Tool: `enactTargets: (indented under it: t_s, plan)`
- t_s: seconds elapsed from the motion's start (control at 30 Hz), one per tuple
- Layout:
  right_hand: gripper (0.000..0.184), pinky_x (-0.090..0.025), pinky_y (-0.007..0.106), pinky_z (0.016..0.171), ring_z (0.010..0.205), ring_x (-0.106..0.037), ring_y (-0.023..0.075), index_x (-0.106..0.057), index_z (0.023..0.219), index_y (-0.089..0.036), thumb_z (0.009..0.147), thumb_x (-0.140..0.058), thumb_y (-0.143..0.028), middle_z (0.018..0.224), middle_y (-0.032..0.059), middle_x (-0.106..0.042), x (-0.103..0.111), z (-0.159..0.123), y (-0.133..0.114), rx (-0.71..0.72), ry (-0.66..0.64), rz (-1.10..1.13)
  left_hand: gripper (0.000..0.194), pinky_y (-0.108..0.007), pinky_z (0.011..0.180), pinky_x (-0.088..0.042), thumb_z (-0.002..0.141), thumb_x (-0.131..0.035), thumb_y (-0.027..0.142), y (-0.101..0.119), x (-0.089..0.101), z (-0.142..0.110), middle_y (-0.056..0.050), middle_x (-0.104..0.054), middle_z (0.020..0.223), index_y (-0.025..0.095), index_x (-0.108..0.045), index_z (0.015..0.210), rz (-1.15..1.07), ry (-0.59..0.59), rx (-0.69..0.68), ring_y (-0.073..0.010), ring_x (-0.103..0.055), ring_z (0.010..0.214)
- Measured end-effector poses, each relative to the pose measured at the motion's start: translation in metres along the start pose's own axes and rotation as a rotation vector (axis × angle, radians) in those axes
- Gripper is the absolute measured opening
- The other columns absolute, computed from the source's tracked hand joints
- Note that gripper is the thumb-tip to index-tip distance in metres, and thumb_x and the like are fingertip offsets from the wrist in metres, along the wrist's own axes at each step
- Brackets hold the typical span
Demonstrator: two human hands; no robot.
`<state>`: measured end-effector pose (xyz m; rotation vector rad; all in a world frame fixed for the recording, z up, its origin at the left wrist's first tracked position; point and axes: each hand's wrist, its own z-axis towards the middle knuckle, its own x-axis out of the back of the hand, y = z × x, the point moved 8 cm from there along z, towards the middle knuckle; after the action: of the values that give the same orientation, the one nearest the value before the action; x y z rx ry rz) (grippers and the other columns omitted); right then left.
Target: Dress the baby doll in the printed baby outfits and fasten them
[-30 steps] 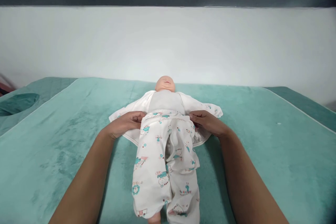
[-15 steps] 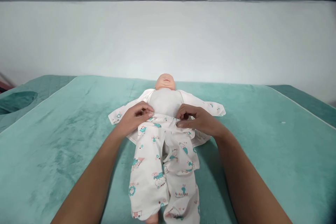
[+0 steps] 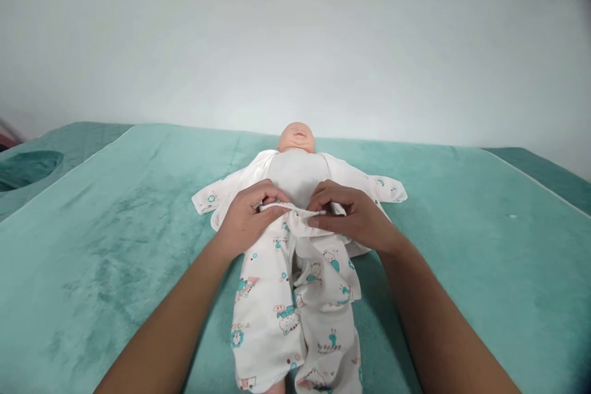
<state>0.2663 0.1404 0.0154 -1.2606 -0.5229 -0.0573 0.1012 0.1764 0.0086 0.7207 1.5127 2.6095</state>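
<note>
A baby doll (image 3: 296, 138) lies on its back, head away from me. White printed pants (image 3: 270, 295) cover its legs, and one foot shows at the near hem. My left hand (image 3: 252, 214) pinches the waistband on the left side, thumb on top. On the right, my right hand (image 3: 348, 212) grips the same waistband between thumb and fingers. Between the hands the band is lifted and partly folded outward. An open white jacket (image 3: 388, 188) with printed cuffs spreads out to both sides of the doll's pale grey torso (image 3: 300, 173).
The doll lies on a teal plush cover (image 3: 115, 246) over a wide flat surface. Behind it rises a white wall (image 3: 295, 55). A darker teal fold with a hollow (image 3: 30, 167) sits at the far left. A small white speck (image 3: 513, 216) lies on the right.
Both hands have closed on the waistband and raised its front edge, which lay flat before. My left hand has moved right, toward the middle. The view has tilted down slightly.
</note>
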Motion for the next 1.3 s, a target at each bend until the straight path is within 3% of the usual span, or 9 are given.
enactTargets:
  t_s: [0.13, 0.27, 0.43, 0.57, 0.8, 0.9, 1.0, 1.1, 1.3]
  plan:
    - [0.021, -0.036, 0.027, 0.060, 0.067, -0.047, 0.0129, -0.067, 0.082, -0.019, 0.079, -0.076, -0.038, 0.074, -0.0006, -0.056, 0.006, -0.006, 0.008, -0.074, 0.010, 0.079, 0.001, -0.024, 0.065, -0.041, 0.080, -0.069, 0.023, -0.003, 0.013, -0.007, 0.004, -0.059, 0.072, 0.022, -0.070, 0.079, -0.054, 0.198, 0.045, -0.0113, -0.052, 0.067]
    - [0.031, -0.032, 0.027, 0.059, 0.065, -0.041, 0.0118, -0.059, 0.069, -0.018, 0.085, -0.069, -0.043, 0.068, -0.0016, -0.048, 0.024, -0.013, 0.020, -0.101, 0.021, 0.066, 0.007, -0.023, 0.062, -0.041, 0.076, -0.072, 0.027, -0.015, 0.025, -0.009, 0.003, -0.061, 0.069, 0.021, -0.070, 0.075, -0.016, 0.274, 0.175, -0.0121, -0.053, 0.067]
    - [0.046, -0.027, 0.028, 0.058, 0.063, -0.034, 0.0121, -0.048, 0.062, -0.018, 0.087, -0.060, -0.055, 0.064, -0.0026, -0.037, 0.028, -0.018, 0.054, -0.285, -0.170, -0.151, 0.020, -0.022, 0.054, -0.034, 0.079, -0.067, 0.037, -0.037, 0.041, -0.005, 0.005, -0.047, 0.059, 0.019, -0.064, 0.072, -0.027, 0.345, 0.300, -0.0098, -0.041, 0.057]
    - [0.049, -0.023, 0.027, 0.054, 0.061, -0.031, 0.0111, -0.047, 0.065, -0.019, 0.085, -0.058, -0.061, 0.065, -0.0032, -0.036, 0.024, -0.025, 0.074, -0.419, -0.343, -0.187, 0.026, -0.022, 0.053, -0.031, 0.082, -0.062, 0.043, -0.047, 0.033, 0.002, 0.005, -0.044, 0.060, 0.018, -0.061, 0.073, -0.035, 0.140, 0.348, -0.0094, -0.038, 0.057]
    - [0.048, -0.031, 0.024, 0.049, 0.051, -0.044, 0.0100, -0.050, 0.067, -0.018, 0.085, -0.060, -0.062, 0.055, -0.0038, -0.046, 0.017, -0.038, 0.082, -0.518, -0.553, -0.111, 0.033, -0.022, 0.055, -0.030, 0.073, -0.073, 0.042, -0.061, 0.007, -0.014, 0.003, -0.046, 0.063, 0.015, -0.057, 0.063, -0.128, -0.577, 0.408, -0.0096, -0.042, 0.061]
    - [0.044, -0.031, 0.022, 0.045, 0.045, -0.043, 0.0074, -0.054, 0.070, -0.017, 0.083, -0.065, -0.057, 0.054, -0.0055, -0.046, 0.003, -0.043, 0.081, -0.499, -0.681, 0.017, 0.029, -0.023, 0.059, -0.036, 0.067, -0.078, 0.038, -0.066, 0.007, -0.019, 0.001, -0.056, 0.067, 0.015, -0.062, 0.070, -0.308, -0.617, 0.456, -0.0121, -0.050, 0.064]
    - [0.039, -0.029, 0.020, 0.043, 0.047, -0.051, 0.0079, -0.062, 0.080, -0.014, 0.083, -0.068, -0.052, 0.058, -0.0036, -0.053, -0.010, -0.046, 0.077, -0.447, -0.775, 0.158, 0.030, -0.022, 0.058, -0.036, 0.065, -0.079, 0.036, -0.066, 0.014, -0.015, 0.001, -0.056, 0.066, 0.015, -0.058, 0.069, -0.420, -0.458, 0.448, -0.0116, -0.051, 0.062]
    - [0.038, -0.026, 0.019, 0.040, 0.043, -0.048, 0.0070, -0.060, 0.076, -0.014, 0.085, -0.067, -0.050, 0.053, -0.0045, -0.051, -0.009, -0.044, 0.076, -0.409, -0.707, 0.260, 0.031, -0.021, 0.057, -0.033, 0.065, -0.079, 0.033, -0.063, 0.018, -0.013, 0.003, -0.054, 0.066, 0.016, -0.054, 0.071, -0.421, -0.369, 0.442, -0.0098, -0.048, 0.061]
    - [0.038, -0.020, 0.020, 0.042, 0.045, -0.030, 0.0040, -0.055, 0.071, -0.015, 0.080, -0.072, -0.048, 0.056, -0.0082, -0.038, 0.019, -0.032, 0.084, -0.383, -0.297, 0.248, 0.033, -0.020, 0.055, -0.027, 0.071, -0.076, 0.034, -0.061, 0.016, -0.011, 0.006, -0.041, 0.067, 0.018, -0.046, 0.072, -0.271, -0.361, 0.424, -0.0081, -0.039, 0.059]
